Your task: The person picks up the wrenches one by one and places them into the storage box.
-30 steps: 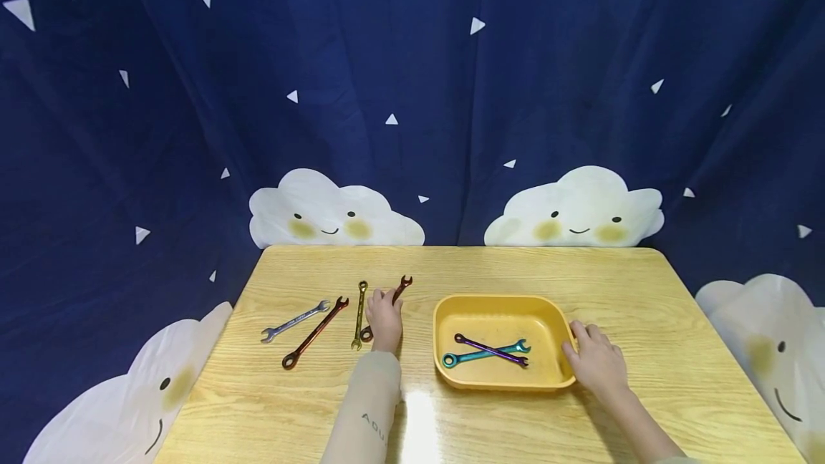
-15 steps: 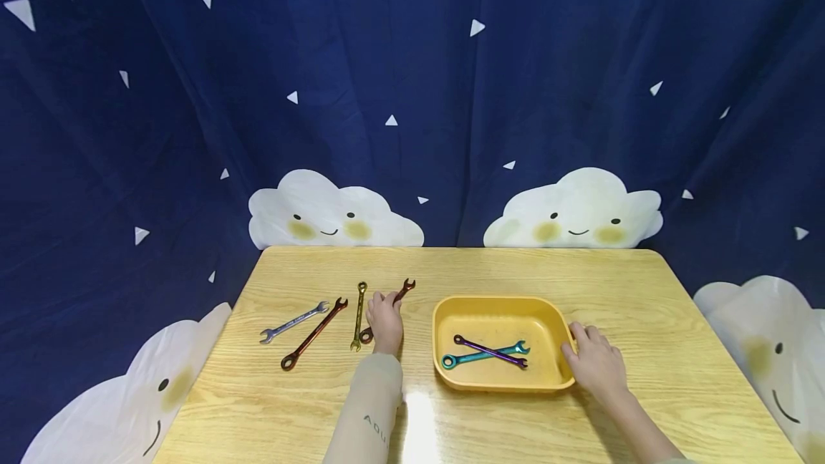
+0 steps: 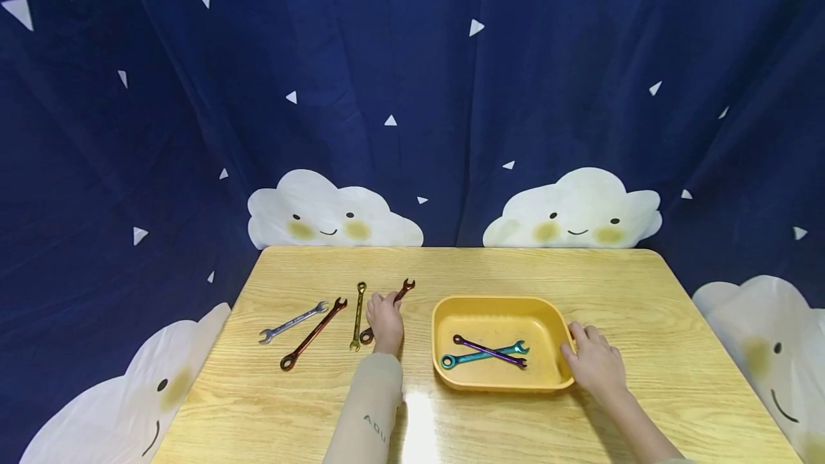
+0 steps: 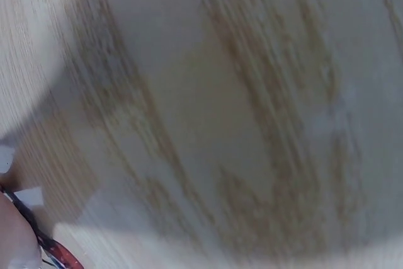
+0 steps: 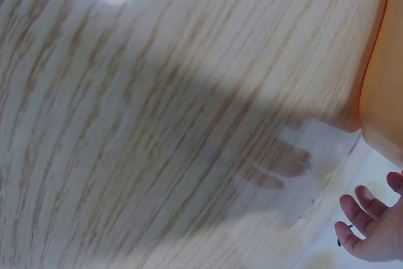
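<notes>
Left hand — fingers curled round a dark-red wrench, between the desk's left edge and a yellow tray. Right hand loose-fingered at the tray's right rim. Desk wood-grained, glare patch. Beyond far edge — navy curtain, white triangles, smiling clouds.

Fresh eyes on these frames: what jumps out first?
First, the dark blue backdrop with smiling white clouds, behind the wooden table. Next, the yellow bin right of center, where a teal wrench and a purple wrench lie crossed. To its left, the left hand grips a dark red wrench.
</notes>
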Demonstrator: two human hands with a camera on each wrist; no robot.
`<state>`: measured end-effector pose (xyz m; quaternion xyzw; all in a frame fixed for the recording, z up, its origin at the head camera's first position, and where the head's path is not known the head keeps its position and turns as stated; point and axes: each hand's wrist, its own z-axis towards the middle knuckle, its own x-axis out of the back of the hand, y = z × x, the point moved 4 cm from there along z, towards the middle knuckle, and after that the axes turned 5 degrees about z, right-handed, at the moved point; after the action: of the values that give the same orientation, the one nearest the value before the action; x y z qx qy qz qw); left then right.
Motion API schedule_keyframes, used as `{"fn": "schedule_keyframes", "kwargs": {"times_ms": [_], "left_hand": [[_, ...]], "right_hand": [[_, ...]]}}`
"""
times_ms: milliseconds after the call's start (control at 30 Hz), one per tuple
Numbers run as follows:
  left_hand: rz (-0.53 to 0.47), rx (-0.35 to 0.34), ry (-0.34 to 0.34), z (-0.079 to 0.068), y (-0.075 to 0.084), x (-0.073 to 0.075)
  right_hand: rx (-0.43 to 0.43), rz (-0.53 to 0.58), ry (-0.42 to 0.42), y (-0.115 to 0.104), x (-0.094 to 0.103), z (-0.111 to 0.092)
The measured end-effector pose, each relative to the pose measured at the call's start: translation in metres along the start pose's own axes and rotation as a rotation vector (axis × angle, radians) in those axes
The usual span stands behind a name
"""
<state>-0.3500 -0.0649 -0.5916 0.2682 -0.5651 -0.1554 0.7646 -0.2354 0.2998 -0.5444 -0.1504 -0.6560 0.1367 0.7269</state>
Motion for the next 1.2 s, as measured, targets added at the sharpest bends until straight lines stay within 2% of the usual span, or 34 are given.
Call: {"fn": "schedule_keyframes", "kwargs": {"times_ms": [133, 633, 800, 1200], "left_hand": [[-0.017, -0.001, 0.001, -0.001, 0.0009, 0.0007], [0.021, -0.014, 0.006, -0.0015, 0.0016, 0.0009], [0.056, -0.04, 0.03, -0.0015, 0.0011, 0.0], [0.077, -0.089, 0.039, -0.0034, -0.0011, 0.0008]], "right_hand": [[0.0, -0.002, -0.001, 0.0006, -0.0006, 0.0001], [0.006, 0.002, 0.021, 0.0018, -0.002, 0.0007], [0.008, -0.003, 0.029, 0.0026, -0.0025, 0.0012], [0.013, -0.003, 0.019, 0.0028, -0.0026, 0.0013]]}}
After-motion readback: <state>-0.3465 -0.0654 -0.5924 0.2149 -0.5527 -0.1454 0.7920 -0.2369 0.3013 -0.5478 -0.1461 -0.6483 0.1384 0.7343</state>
